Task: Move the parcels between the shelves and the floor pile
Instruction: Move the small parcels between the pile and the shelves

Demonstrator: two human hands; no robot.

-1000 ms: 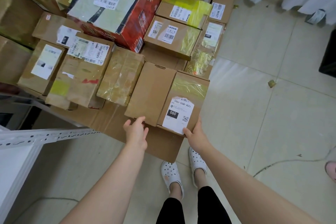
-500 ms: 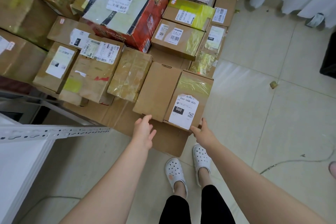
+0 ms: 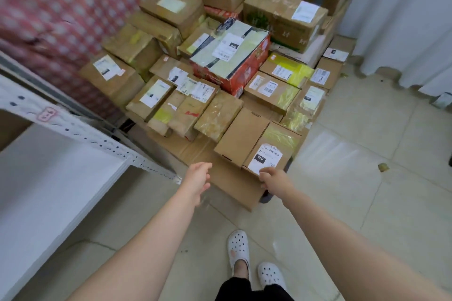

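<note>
- Two hands were on the near edge of the 060-labelled box a second ago. Now the left hand has come off, hanging just left of it, fingers loosely spread and holding nothing.
- Right hand sits at the box's near corner, fingers curled. Can't tell if it's gripping or only touching.
- Box hasn't budged, it's at the front of the floor pile.
- White shelf is left of the box, well apart.
- My guess: this one's been set down, next parcel coming.
</note>
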